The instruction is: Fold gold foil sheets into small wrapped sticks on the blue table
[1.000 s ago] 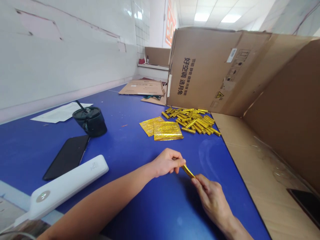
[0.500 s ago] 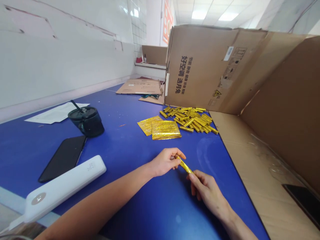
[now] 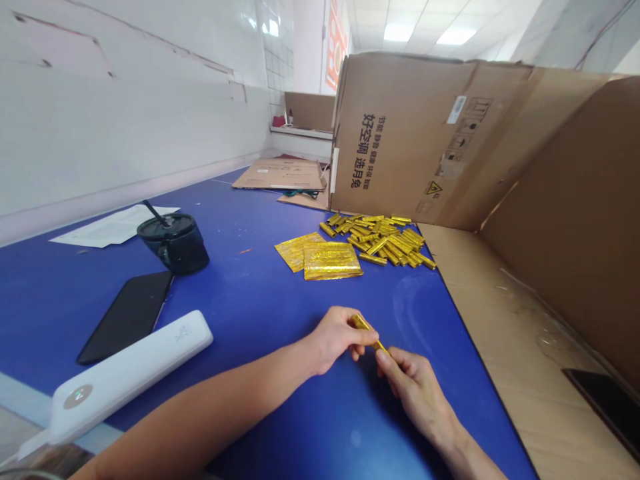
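A narrow gold foil roll slants between my two hands above the blue table. My left hand pinches it around the middle, thumb on top, and its upper end sticks out past the fingers. The lower end is held between the thumb and fingers of my right hand. Flat gold foil sheets lie farther back, one stack overlapping another. Just right of them is a loose pile of similar gold rolls.
A dark lidded mug with a straw, a black phone and a white elongated device are at the left. A large cardboard box stands behind the pile, with cardboard along the table's right side.
My left hand has shifted slightly down and right along the roll, from its upper end to nearer my right hand. My right hand has barely moved.
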`<state>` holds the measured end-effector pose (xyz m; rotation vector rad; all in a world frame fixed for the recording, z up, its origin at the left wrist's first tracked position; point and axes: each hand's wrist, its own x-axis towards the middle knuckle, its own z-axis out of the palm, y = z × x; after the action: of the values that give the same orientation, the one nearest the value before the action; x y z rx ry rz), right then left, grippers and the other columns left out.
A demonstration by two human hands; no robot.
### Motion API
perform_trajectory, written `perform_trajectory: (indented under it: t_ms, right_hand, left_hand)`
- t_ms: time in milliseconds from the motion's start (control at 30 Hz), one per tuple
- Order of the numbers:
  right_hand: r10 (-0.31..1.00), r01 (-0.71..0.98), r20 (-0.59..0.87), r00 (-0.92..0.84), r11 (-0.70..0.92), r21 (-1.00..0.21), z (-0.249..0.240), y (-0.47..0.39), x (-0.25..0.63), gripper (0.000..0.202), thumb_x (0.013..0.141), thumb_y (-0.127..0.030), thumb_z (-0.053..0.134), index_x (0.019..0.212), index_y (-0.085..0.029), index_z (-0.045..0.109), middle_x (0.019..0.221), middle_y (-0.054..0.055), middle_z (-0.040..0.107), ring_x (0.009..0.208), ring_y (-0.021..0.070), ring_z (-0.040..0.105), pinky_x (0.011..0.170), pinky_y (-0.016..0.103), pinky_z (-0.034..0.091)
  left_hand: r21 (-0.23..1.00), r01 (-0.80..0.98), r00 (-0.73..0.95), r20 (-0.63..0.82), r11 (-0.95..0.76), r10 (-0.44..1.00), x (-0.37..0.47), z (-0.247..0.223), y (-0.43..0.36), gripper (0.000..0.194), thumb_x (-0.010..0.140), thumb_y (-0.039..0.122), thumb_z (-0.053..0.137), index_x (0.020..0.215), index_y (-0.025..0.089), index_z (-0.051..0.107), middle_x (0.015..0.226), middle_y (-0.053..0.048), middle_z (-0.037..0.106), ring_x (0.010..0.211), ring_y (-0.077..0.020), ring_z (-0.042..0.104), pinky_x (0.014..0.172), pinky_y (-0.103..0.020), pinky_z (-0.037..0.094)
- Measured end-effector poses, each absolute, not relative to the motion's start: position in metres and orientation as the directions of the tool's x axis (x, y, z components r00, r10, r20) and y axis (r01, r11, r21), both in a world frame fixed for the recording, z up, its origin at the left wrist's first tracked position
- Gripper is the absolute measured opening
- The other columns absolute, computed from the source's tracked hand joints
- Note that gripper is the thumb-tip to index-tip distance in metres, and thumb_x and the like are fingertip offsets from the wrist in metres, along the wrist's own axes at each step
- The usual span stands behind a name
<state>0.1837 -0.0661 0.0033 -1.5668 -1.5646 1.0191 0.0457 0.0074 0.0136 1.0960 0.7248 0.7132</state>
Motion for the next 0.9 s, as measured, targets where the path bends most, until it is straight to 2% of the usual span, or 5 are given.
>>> perform_trajectory:
  t_ms: [167, 467, 600, 733, 900]
  right_hand:
    - [0.997, 0.438, -0.062, -0.038, -0.039, -0.898, 0.001, -0.067, 0.186, 0.040, 0.082, -0.048, 0.035, 0.057, -0.017, 0.043, 0.046, -0.007, 0.027, 0.043, 0.0074, 0.024, 0.040, 0.021, 0.018]
    - [0.998, 0.549, 0.043, -0.041, 0.059, -0.834, 0.004, -0.067, 0.185, 0.039, 0.082, -0.046, 0.035, 0.055, -0.018, 0.037, 0.052, -0.006, 0.026, 0.049, 0.0086, 0.024, 0.045, 0.022, 0.021]
    - [0.998, 0.425, -0.036, -0.047, -0.013, -0.905, -0.001, -0.065, 0.186, 0.039, 0.083, -0.047, 0.034, 0.056, -0.019, 0.036, 0.052, -0.006, 0.026, 0.048, 0.0084, 0.023, 0.044, 0.022, 0.019]
    - [0.994, 0.262, -0.079, -0.073, -0.057, -0.963, -0.005, -0.062, 0.189, 0.041, 0.083, -0.048, 0.033, 0.055, -0.020, 0.032, 0.050, -0.008, 0.020, 0.046, 0.0078, 0.017, 0.042, 0.022, 0.014]
    - [0.989, 0.282, -0.075, -0.127, -0.036, -0.959, -0.002, -0.058, 0.190, 0.040, 0.083, -0.048, 0.036, 0.055, -0.018, 0.036, 0.047, -0.008, 0.023, 0.045, 0.0073, 0.017, 0.041, 0.022, 0.013]
  left_hand:
    - [0.931, -0.182, 0.556, -0.168, 0.317, 0.814, 0.040, 0.014, 0.018, 0.026, 0.059, 0.032, 0.067, 0.058, 0.011, 0.052, 0.052, 0.000, 0.054, 0.037, -0.0049, 0.042, 0.034, -0.018, 0.031]
    - [0.939, -0.127, 0.563, -0.196, 0.319, 0.803, 0.038, 0.015, 0.020, 0.029, 0.066, 0.037, 0.061, 0.061, 0.010, 0.054, 0.054, -0.001, 0.054, 0.038, -0.0048, 0.042, 0.035, -0.018, 0.032]
    - [0.960, -0.056, 0.610, -0.184, 0.274, 0.770, 0.033, 0.020, 0.024, 0.032, 0.068, 0.040, 0.059, 0.061, 0.009, 0.055, 0.054, -0.003, 0.056, 0.040, -0.0066, 0.046, 0.037, -0.019, 0.036]
    - [0.972, -0.016, 0.582, -0.182, 0.234, 0.792, 0.032, 0.014, 0.028, 0.030, 0.067, 0.038, 0.060, 0.057, 0.011, 0.052, 0.049, 0.000, 0.053, 0.035, -0.0047, 0.041, 0.033, -0.017, 0.032]
    - [0.978, -0.003, 0.552, -0.173, 0.210, 0.816, 0.035, 0.007, 0.028, 0.030, 0.069, 0.038, 0.058, 0.057, 0.012, 0.050, 0.046, 0.002, 0.051, 0.034, -0.0037, 0.038, 0.032, -0.015, 0.030]
